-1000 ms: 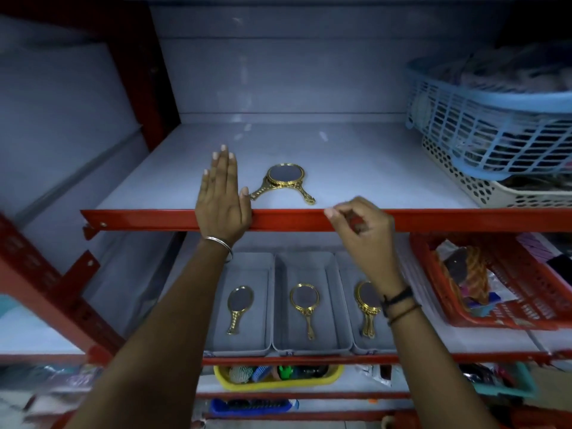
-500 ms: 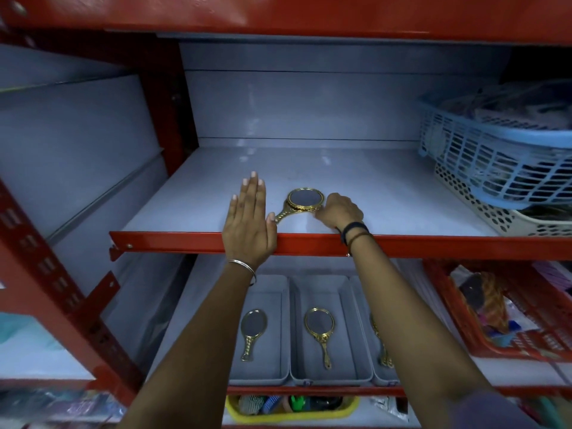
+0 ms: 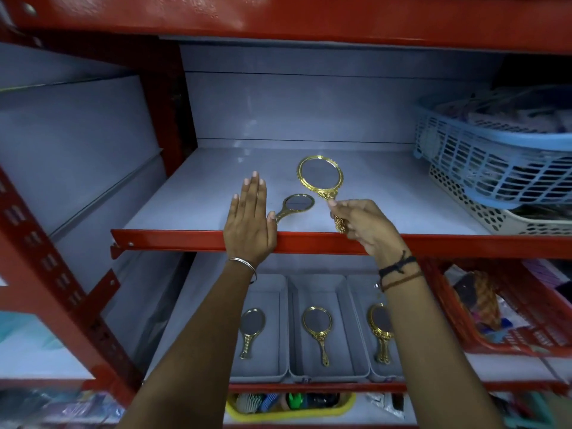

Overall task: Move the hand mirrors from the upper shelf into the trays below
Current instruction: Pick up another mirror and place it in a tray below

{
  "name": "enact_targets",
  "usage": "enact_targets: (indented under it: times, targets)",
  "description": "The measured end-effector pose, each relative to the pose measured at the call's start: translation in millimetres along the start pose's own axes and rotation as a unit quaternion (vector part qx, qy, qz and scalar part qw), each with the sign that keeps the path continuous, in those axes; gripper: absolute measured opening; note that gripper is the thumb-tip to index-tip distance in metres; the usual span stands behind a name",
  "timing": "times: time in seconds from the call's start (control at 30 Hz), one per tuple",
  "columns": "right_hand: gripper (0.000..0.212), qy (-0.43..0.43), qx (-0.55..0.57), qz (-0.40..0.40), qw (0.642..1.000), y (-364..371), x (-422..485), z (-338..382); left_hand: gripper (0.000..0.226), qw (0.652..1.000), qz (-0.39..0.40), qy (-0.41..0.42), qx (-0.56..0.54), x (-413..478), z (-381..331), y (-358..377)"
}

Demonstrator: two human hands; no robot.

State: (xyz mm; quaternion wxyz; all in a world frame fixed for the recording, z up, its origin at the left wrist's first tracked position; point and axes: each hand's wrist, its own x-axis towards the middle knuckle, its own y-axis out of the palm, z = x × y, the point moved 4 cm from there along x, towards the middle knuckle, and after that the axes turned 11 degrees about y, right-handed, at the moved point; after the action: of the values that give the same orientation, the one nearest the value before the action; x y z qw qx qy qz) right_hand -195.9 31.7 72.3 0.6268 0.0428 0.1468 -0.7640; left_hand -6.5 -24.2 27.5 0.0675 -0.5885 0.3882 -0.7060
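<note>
My right hand (image 3: pixel 365 224) grips the handle of a gold-framed hand mirror (image 3: pixel 320 176) and holds it upright above the upper shelf (image 3: pixel 387 193). A second gold mirror (image 3: pixel 297 203) lies flat on that shelf, its handle touching the thumb of my left hand (image 3: pixel 249 221). That hand rests flat and open on the shelf's red front edge. Below, three grey trays stand side by side: the left tray (image 3: pixel 272 286), the middle tray (image 3: pixel 337 286) and the right tray (image 3: pixel 356 289). Each holds one gold mirror; my right forearm partly hides the one in the right tray.
A blue basket (image 3: pixel 495 162) sits stacked on a cream basket (image 3: pixel 507 221) at the right of the upper shelf. A red basket (image 3: pixel 526 339) of goods stands right of the trays. A yellow tray (image 3: pixel 288 408) with combs lies on the shelf beneath. Red uprights frame the left side.
My right hand reached onto the upper shelf, took one mirror by its handle and lifted it upright. My left hand has stayed on the shelf edge.
</note>
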Motion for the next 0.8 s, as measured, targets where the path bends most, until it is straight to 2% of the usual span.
enact_targets:
  times: [0.17,0.4,0.5,0.7,0.8]
  targets:
    - [0.018,-0.010,0.035,0.084,0.996,-4,-55,-51,0.061,1.000,-0.007,0.003,-0.006,-1,0,-1]
    - [0.024,0.111,-0.006,0.159,0.981,-7,-72,-163,0.060,1.000,0.002,-0.005,-0.015,-5,-2,0]
    - [0.025,0.167,-0.026,0.141,0.976,-3,-55,-204,0.060,1.000,-0.001,-0.010,-0.013,-4,-2,0]
    - [0.018,0.252,-0.095,0.056,0.962,20,5,-258,0.059,1.000,-0.021,-0.009,-0.013,-3,-2,0]
    - [0.025,0.289,-0.124,0.012,0.949,29,33,-279,0.058,0.999,-0.032,-0.007,-0.007,-3,-2,1]
